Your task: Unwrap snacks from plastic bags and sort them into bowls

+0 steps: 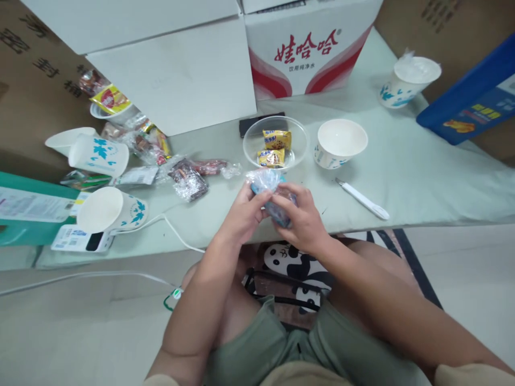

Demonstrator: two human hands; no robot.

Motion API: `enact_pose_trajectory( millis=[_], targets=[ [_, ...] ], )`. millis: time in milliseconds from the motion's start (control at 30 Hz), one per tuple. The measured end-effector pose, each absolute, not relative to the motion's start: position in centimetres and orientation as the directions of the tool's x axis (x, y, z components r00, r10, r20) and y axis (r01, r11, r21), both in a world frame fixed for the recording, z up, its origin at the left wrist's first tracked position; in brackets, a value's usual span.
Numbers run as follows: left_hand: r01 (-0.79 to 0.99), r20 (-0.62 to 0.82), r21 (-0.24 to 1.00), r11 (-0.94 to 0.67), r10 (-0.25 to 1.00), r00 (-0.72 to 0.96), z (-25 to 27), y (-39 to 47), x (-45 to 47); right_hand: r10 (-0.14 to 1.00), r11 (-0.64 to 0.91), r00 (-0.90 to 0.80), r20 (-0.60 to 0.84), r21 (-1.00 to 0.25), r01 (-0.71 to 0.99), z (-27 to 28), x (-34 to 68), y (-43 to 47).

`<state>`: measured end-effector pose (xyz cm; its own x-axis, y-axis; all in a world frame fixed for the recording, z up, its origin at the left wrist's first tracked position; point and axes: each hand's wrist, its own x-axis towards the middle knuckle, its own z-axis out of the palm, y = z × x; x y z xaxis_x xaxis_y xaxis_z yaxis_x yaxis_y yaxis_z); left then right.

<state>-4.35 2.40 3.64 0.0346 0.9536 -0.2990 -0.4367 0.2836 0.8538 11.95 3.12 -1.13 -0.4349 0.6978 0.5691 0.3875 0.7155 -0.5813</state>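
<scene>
Above the table's front edge, a clear plastic-wrapped packet with blue on it [266, 180] sits between my two hands. What is inside it I cannot make out. My left hand [245, 212] grips its left side, thumb pressed against the wrapper. Around the right side and lower part curl the fingers of my right hand [303, 220]. Just beyond my hands stands a clear plastic bowl [252, 143] holding two yellow snack packets [277, 140]. A white paper bowl [330, 158] is to its right. Nearer me on the right lies a white utility knife [364, 200].
Wrapped snacks [189, 179] lie left of my hands. Farther left, a paper cup [100, 154] lies tipped near another paper cup [115, 209] and a white device with a cable [82, 238]. White cartons [169, 80] line the back. A plastic-stuffed cup [410, 80] stands far right.
</scene>
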Motion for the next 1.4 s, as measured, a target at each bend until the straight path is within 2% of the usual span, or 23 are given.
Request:
enact_pose_trajectory(
  millis=[67,133,233,367,533,600,700,767,833,1000,1200,1400],
  targets=[
    [-0.386,-0.32,0.874,0.296,0.947,0.0,3.1,2.8,-4.1,0.684,0.712,-0.491,0.54,-0.643,0.284,-1.4,12.8,3.2],
    [-0.323,-0.319,0.899,0.294,0.948,-0.024,2.5,3.2,-4.1,0.726,0.642,-0.471,0.501,-0.739,0.204,-1.5,13.8,3.4],
    [-0.205,-0.24,0.951,0.231,0.971,-0.018,1.7,3.6,-4.1,0.816,0.52,-0.404,0.414,-0.831,0.198,-1.5,15.1,4.1],
    [-0.13,-0.161,0.977,0.168,0.985,0.066,1.2,3.6,-3.6,0.829,0.505,-0.392,0.399,-0.834,0.22,-1.8,15.7,4.8],
    [-0.134,-0.195,0.969,0.209,0.975,0.108,0.8,3.9,-3.0,0.876,0.462,-0.272,0.397,-0.853,0.244,-2.2,15.7,5.3],
    [-0.112,-0.197,0.972,0.207,0.976,0.097,0.6,4.3,-3.0,0.879,0.455,-0.28,0.387,-0.857,0.243,-2.2,15.9,5.4],
    [0.106,-0.121,0.988,0.115,0.991,0.05,0.3,4.6,-3.2,0.87,0.442,-0.349,0.348,-0.864,0.241,-2.0,16.3,5.5],
    [0.287,-0.065,0.957,0.049,0.997,0.048,0.3,4.8,-3.2,0.885,0.404,-0.359,0.298,-0.875,0.267,-2.0,16.3,5.4],
    [0.391,-0.036,0.92,0.001,0.996,0.081,0.2,4.8,-3.1,0.909,0.349,-0.337,0.245,-0.891,0.292,-1.9,16.1,5.5],
    [0.464,0.005,0.881,-0.096,0.981,0.194,-0.2,4.7,-3.0,0.933,0.268,-0.317,0.17,-0.916,0.297,-1.8,15.9,5.7],
    [0.582,0.03,0.8,-0.145,0.979,0.203,-0.8,4.6,-3.4,0.942,0.261,-0.289,0.169,-0.912,0.318,-1.4,17.6,4.8],
    [0.745,0.096,0.608,-0.276,0.956,0.276,-0.9,4.4,-2.7,0.967,0.247,-0.131,0.218,-0.927,0.281,-1.8,16.9,5.0]
  ],
)
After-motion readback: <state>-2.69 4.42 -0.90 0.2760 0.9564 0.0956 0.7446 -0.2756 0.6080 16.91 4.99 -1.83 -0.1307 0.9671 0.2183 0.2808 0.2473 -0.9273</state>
